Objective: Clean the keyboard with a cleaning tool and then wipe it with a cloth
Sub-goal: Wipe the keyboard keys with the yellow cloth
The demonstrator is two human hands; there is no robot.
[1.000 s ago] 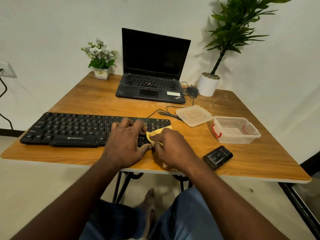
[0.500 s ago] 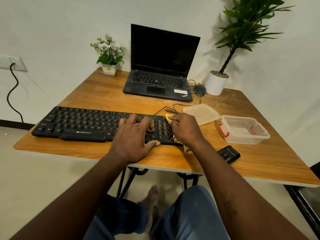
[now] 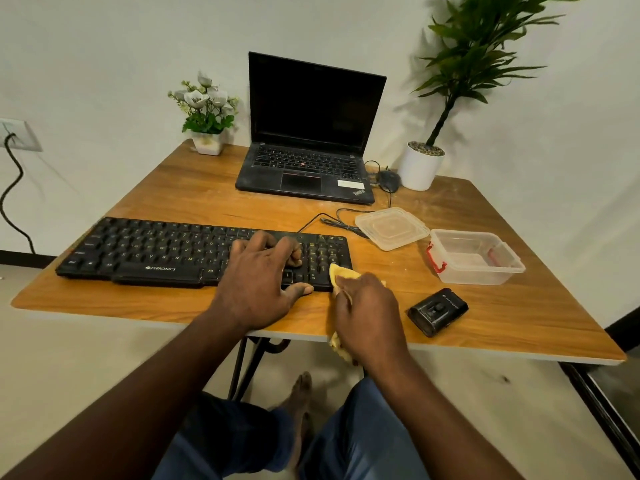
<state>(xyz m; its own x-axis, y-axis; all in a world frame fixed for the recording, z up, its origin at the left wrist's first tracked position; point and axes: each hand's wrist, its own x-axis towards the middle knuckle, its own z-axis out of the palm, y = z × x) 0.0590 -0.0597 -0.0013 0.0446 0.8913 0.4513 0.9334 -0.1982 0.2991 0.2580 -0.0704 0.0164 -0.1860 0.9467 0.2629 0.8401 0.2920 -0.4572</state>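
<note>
A black keyboard (image 3: 149,249) lies along the front of the wooden table (image 3: 194,188). My left hand (image 3: 258,277) rests flat on its right half, fingers spread over the keys and thumb on the front edge. My right hand (image 3: 367,306) grips a yellow cloth (image 3: 337,273) at the keyboard's front right corner. One tip of the cloth lies on the number pad, and another end hangs below the table edge. A small black cleaning tool (image 3: 437,311) lies on the table to the right of my right hand.
An open black laptop (image 3: 311,133) stands at the back, with a mouse (image 3: 388,178) and cable beside it. A clear box (image 3: 474,256) and its lid (image 3: 391,228) sit right of the keyboard. A flower pot (image 3: 207,114) and a tall potted plant (image 3: 420,166) stand by the wall.
My right hand with the cloth went up over the number pad, then came back down to the keyboard's front right corner. My left hand stayed on the keys.
</note>
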